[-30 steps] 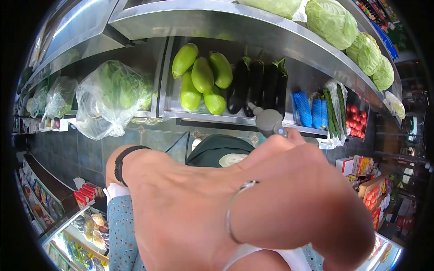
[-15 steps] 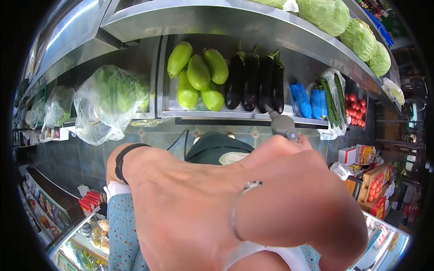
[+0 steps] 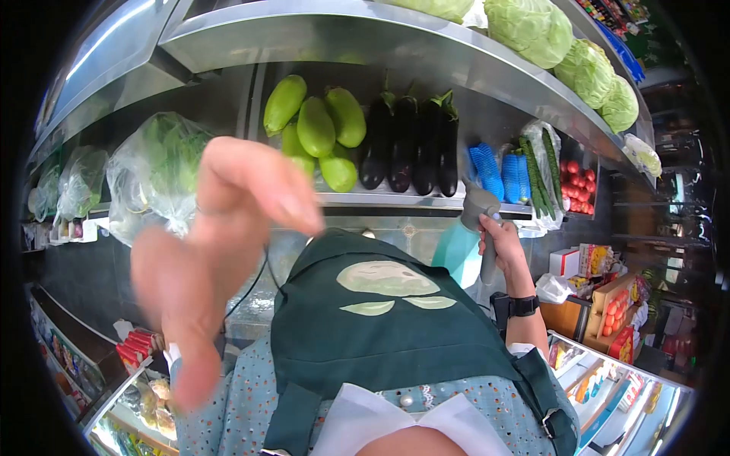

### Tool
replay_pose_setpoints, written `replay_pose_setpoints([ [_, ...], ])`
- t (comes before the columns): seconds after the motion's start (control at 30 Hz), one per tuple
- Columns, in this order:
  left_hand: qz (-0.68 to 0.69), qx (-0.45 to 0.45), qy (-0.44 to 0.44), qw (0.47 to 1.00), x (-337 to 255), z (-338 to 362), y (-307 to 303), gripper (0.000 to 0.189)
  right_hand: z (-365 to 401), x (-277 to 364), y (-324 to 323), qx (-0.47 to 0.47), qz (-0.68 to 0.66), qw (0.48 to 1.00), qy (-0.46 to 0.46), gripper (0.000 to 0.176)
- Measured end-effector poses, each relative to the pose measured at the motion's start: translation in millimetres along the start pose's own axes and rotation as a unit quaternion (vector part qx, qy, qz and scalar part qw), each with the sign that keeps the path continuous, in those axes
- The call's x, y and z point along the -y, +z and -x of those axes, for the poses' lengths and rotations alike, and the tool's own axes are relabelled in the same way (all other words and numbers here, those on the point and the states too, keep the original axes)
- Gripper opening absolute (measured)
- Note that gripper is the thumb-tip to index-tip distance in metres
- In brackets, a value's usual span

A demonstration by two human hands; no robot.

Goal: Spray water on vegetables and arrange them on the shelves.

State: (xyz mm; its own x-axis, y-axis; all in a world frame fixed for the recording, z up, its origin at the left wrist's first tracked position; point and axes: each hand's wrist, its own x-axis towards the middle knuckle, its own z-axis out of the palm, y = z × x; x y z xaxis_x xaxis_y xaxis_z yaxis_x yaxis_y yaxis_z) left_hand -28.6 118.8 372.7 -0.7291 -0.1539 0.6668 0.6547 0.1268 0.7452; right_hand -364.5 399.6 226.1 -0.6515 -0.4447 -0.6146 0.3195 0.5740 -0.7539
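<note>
The step in hand appears to be positioning the spray bottle (image 3: 456, 257), held at the front of the steel produce shelf (image 3: 411, 201), its nozzle near the eggplants (image 3: 426, 148). The right hand (image 3: 503, 245) is closed around its handle; the left hand (image 3: 199, 262), blurred, is open with nothing visible in it. Any next move calls for steady aim and nozzle clearance from the shelf edge.

Spray bottle (image 3: 460, 254): teal body, grey head near metal shelf edge (image 3: 414, 201).
</note>
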Motion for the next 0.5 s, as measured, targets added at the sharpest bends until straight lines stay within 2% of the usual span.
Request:
replay_pose_setpoints([
  [0.07, -0.011, -0.057, -0.001, 0.998, 16.0, 24.8, -11.4, 0.091, -3.9, 11.8, -1.0, 0.008, -0.005, 1.0, -0.012, 0.027],
  [0.13, 0.001, -0.098, -0.004, 0.995, 23.3, 50.3, -13.0, 0.095, -12.4, 27.6, 3.0, 0.054, 0.038, 0.996, -0.064, 0.027],
  [0.2, -0.023, -0.178, -0.052, 0.982, 24.9, 70.7, -13.4, 0.094, -21.8, 44.5, 6.0, 0.033, 0.038, 0.996, -0.068, 0.027],
  [0.33, -0.022, -0.223, -0.053, 0.973, 25.3, 97.9, -10.9, 0.094, -35.1, 71.8, 12.9, 0.015, 0.002, 0.997, -0.071, 0.028],
  [0.43, -0.035, -0.263, -0.065, 0.962, 23.7, 111.4, -8.6, 0.093, -38.1, 83.5, 26.2, 0.059, 0.049, 0.994, -0.08, 0.027],
  [0.5, -0.035, -0.279, -0.063, 0.958, 25.2, 119.5, -7.2, 0.097, -32.2, 89.2, 35.2, 0.125, 0.118, 0.982, -0.079, 0.028],
])
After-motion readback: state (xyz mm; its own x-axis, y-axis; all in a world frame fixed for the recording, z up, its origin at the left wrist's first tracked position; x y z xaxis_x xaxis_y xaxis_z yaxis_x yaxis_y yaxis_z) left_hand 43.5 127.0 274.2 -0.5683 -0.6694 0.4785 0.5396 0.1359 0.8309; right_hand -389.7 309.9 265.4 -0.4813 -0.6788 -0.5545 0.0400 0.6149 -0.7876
